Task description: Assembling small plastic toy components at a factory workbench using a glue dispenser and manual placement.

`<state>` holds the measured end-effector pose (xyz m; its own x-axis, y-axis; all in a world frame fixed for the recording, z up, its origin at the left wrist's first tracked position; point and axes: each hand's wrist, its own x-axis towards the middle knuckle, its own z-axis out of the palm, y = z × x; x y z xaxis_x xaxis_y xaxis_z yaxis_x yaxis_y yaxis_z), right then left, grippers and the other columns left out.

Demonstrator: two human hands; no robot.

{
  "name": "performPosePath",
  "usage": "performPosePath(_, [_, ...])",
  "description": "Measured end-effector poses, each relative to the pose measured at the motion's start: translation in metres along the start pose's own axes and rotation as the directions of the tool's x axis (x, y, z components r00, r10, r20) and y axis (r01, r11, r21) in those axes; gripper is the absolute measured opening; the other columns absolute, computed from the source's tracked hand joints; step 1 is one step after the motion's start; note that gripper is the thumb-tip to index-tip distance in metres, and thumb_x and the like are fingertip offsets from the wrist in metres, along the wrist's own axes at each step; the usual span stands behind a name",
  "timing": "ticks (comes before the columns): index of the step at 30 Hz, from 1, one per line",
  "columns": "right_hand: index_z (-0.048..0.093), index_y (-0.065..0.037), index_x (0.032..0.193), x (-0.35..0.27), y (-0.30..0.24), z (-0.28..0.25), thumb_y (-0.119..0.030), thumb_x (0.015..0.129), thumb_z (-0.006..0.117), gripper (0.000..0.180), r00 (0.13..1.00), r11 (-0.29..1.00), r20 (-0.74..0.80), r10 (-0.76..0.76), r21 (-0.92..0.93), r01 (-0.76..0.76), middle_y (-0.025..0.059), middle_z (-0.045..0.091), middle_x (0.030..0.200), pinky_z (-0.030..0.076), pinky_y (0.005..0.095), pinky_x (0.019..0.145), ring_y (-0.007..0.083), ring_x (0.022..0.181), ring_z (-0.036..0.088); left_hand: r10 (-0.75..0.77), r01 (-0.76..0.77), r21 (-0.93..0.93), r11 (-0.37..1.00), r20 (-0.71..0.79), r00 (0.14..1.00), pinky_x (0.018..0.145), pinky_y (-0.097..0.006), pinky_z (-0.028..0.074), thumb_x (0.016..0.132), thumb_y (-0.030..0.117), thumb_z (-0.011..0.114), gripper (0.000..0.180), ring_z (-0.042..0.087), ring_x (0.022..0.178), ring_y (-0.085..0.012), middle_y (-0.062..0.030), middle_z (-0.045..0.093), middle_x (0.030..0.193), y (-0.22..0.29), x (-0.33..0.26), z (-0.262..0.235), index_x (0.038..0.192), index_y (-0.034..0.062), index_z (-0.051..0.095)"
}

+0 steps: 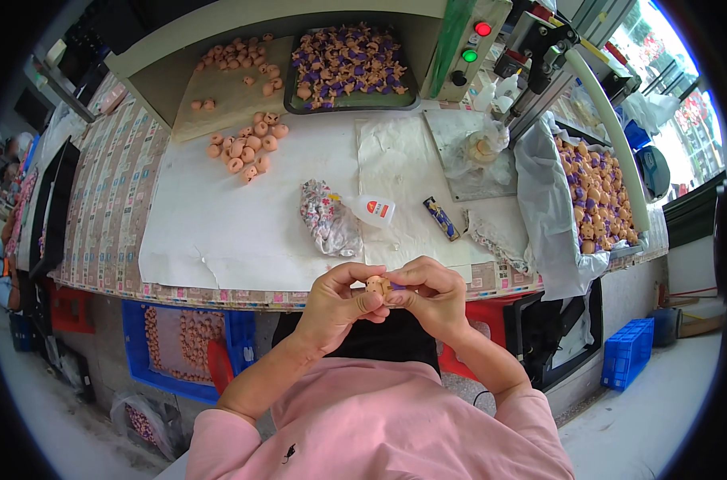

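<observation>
Just past the table's near edge, my left hand (335, 300) pinches a small peach-coloured doll head (375, 284) between thumb and fingers. Close against it, my right hand (431, 296) grips a small doll body (395, 287) with some purple on it. Head and body meet between my fingertips; whether they are joined is hidden. Beyond my hands, a white squeeze bottle (374, 210) lies tilted against a crumpled floral cloth (323, 224). Loose doll heads (250, 146) sit in a cluster on the white paper (211, 228).
At the back, a black tray (418, 98) holds many peach and purple doll bodies. To the right, a lined bin (543, 192) is full of assembled dolls. A dark tube (441, 218) and a metal plate (443, 140) lie nearer. Blue crate (136, 352) stands below left.
</observation>
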<state>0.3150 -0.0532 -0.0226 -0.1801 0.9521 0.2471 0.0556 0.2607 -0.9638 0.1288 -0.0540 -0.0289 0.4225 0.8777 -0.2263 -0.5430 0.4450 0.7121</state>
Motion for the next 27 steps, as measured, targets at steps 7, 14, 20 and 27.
performPosePath(7, [0.070, -0.003, 0.097, 0.006, -0.008, -0.021, 0.000, 0.074, 0.076, 0.024, 0.999, 0.995, 0.002, -0.047, -0.083, 0.047, 0.0089, 0.068, 0.089, 0.050, 0.0239, 0.067, 0.0144, 0.078, 0.064, -0.072, 0.072, 0.007, 0.997, 0.031, 0.997, 0.065, -0.028, 0.060, 0.083, 0.007, 0.071, 0.036, 0.068, 0.074, -0.0176, -0.0080, 0.064, 0.096, -0.002, 0.011, 0.007, 0.117, 0.0031, 0.058])
performPosePath(14, [0.069, -0.002, 0.099, 0.058, -0.056, -0.105, 0.000, 0.075, 0.069, 0.023, 0.882, 0.702, -0.080, -0.465, -0.641, 0.312, 0.0085, 0.069, 0.096, 0.049, 0.0314, 0.074, 0.0185, 0.078, 0.063, -0.090, 0.089, -0.070, 0.994, -0.014, 0.996, 0.059, -0.022, 0.055, 0.087, 0.009, 0.066, 0.030, 0.063, 0.075, -0.0130, -0.0062, 0.062, 0.097, 0.006, 0.015, 0.012, 0.115, 0.0065, 0.055])
performPosePath(20, [0.070, -0.006, 0.102, 0.164, -0.144, -0.223, -0.007, 0.088, 0.062, 0.016, 0.248, -0.076, 0.128, -0.960, -0.975, 0.208, 0.0054, 0.069, 0.099, 0.046, 0.0273, 0.075, 0.0122, 0.087, 0.061, -0.111, 0.095, -0.166, 0.981, -0.087, 0.990, 0.057, -0.023, 0.052, 0.090, 0.009, 0.063, 0.027, 0.061, 0.069, -0.0128, -0.0066, 0.062, 0.103, 0.009, 0.016, 0.037, 0.116, 0.0088, 0.053])
performPosePath(27, [0.062, -0.001, 0.115, 0.220, -0.204, -0.233, -0.009, 0.086, 0.063, 0.030, 0.785, 0.796, -0.354, -0.509, -0.541, 0.272, 0.0057, 0.065, 0.088, 0.046, 0.0267, 0.073, 0.0131, 0.076, 0.059, -0.075, 0.094, -0.200, 0.975, 0.100, 0.992, 0.059, -0.024, 0.053, 0.092, 0.012, 0.061, 0.030, 0.061, 0.075, -0.0126, -0.0072, 0.061, 0.108, 0.009, 0.022, 0.054, 0.120, 0.0083, 0.054])
